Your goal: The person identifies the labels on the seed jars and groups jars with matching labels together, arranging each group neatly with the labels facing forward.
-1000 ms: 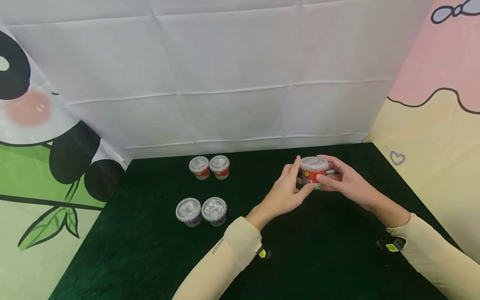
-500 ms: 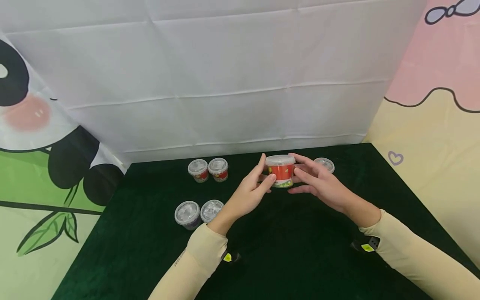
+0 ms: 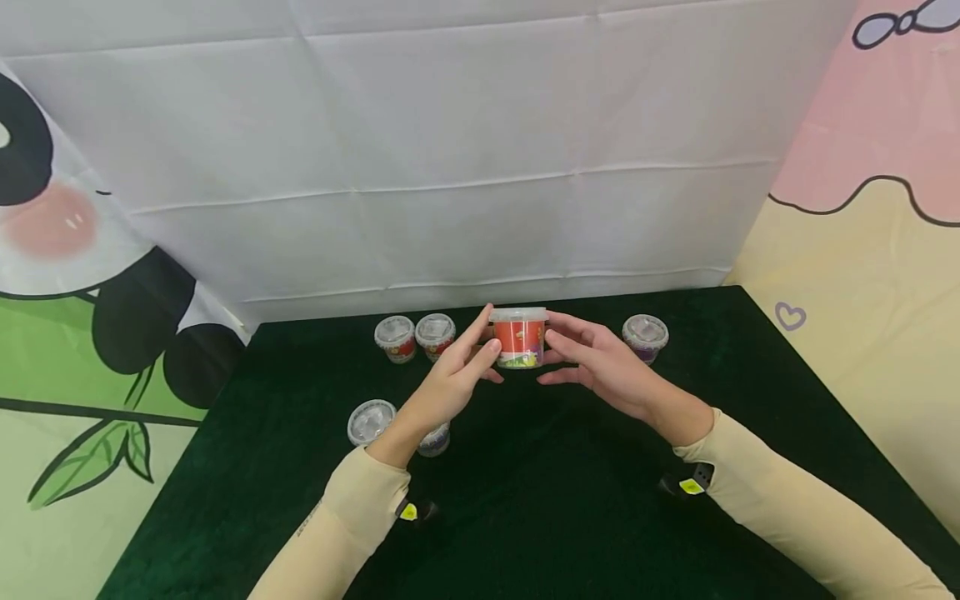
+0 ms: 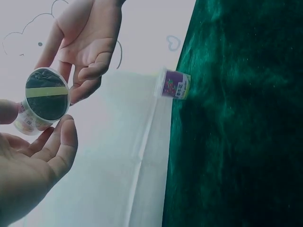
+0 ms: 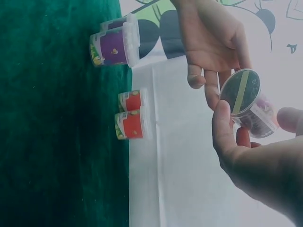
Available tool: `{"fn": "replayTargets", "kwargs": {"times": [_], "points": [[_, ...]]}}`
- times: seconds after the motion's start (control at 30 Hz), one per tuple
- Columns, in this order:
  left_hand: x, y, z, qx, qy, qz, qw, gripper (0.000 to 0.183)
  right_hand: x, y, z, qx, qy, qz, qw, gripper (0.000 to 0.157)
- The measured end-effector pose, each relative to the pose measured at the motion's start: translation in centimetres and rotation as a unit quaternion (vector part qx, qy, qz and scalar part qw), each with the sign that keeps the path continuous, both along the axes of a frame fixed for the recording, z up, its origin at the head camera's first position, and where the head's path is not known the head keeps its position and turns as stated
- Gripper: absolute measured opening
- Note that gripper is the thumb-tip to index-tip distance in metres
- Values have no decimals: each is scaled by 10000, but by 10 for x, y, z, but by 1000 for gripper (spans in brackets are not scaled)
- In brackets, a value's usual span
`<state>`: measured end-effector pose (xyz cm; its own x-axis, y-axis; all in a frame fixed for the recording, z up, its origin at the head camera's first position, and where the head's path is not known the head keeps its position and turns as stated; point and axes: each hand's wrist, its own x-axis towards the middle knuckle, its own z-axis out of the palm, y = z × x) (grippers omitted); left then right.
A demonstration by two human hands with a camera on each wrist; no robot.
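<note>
A small plastic tub (image 3: pixel 520 340) with a translucent lid and red label is held upright, raised over the green cloth. My left hand (image 3: pixel 448 375) grips its left side, thumb in front and fingers behind. From the other side, my right hand (image 3: pixel 611 367) holds it between thumb and fingers. Both wrist views look up at the tub's dark underside (image 4: pixel 47 101), crossed by a pale yellow strip. Behind the right hand stands a purple-labelled tub (image 3: pixel 645 336) with a lid.
Two red-labelled tubs (image 3: pixel 395 337) stand side by side at the back left. Nearer are two purple-labelled tubs (image 3: pixel 371 422), one partly covered by the left forearm. A white curtain (image 3: pixel 450 167) closes off the back; printed cloths (image 3: pixel 862 292) hang at the sides.
Both hands have carried the red-labelled tub leftward from the right side of the table. The purple-labelled tub behind it has come into view. The other tubs have stayed put.
</note>
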<state>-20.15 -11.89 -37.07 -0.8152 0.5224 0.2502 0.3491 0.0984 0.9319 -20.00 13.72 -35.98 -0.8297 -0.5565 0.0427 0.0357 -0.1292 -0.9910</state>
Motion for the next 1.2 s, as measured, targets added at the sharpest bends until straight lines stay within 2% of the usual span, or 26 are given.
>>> {"fn": "replayTargets", "kwargs": {"times": [0.27, 0.77, 1.2], "points": [[-1, -12, -1, 199, -174, -58, 9996, 61, -5, -13, 4, -72, -431, 18, 9990, 60], [-3, -17, -11, 236, -269, -50, 9993, 61, -9, -15, -1, -151, -632, 59, 9979, 59], [-2, -19, -12, 149, -176, 48, 9997, 61, -12, -18, -4, -132, -718, 88, 9973, 57]]}}
